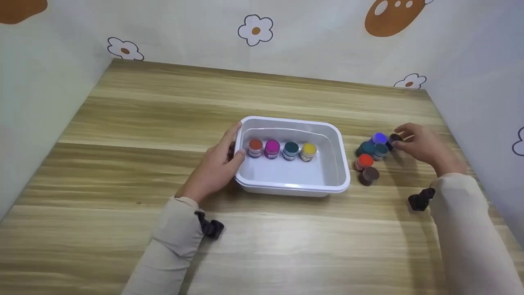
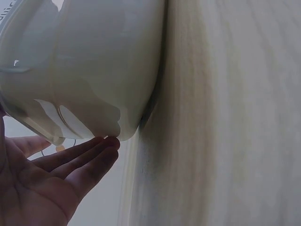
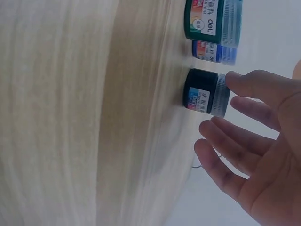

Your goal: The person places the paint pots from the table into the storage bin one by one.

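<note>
A white plastic tub stands on the table, and my left hand grips its left end, thumb over the rim and fingers along the outer wall. Inside, a row of small paint jars has an orange-brown lid, a magenta lid, a dark green lid and a yellow lid. My right hand is at a black paint jar upright on the table. Its thumb touches or nearly touches the lid; the other fingers spread loosely apart from it.
Right of the tub cluster more paint jars: a blue-violet one, a teal one, a smaller-looking teal one, a red one and a dark brown one. Patterned cloth walls border the wooden table.
</note>
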Available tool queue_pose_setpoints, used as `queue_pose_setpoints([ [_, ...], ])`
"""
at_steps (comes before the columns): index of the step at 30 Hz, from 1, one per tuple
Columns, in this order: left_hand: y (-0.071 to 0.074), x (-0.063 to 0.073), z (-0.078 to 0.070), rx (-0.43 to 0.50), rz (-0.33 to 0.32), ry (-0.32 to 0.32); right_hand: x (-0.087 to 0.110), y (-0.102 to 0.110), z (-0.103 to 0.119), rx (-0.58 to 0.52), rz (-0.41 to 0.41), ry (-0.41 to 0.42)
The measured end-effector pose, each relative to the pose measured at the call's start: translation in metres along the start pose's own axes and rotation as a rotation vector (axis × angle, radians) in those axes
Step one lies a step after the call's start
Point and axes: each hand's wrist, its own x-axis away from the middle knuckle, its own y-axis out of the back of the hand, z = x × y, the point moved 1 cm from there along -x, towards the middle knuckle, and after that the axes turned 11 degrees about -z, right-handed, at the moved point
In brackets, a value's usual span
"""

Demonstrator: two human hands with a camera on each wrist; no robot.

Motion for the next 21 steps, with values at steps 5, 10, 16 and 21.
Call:
queue_pose_setpoints([
  [5, -0.001, 0.000, 0.000, 0.004, 0.002, 0.002, 0.000, -0.002, -0.004, 0.010, -0.004, -0.016],
  [10, -0.002, 0.000, 0.000, 0.006, 0.004, -0.004, 0.001, 0.000, -0.006, 0.018, -0.029, -0.022],
  [16, 0.000, 0.000, 0.000, 0.009, 0.015, -0.005, 0.006, 0.006, 0.001, 0.022, -0.048, -0.040],
  [21, 0.001, -0.001, 0.001, 0.008, 0.025, -0.006, 0.010, 0.013, 0.018, 0.032, -0.070, -0.052],
])
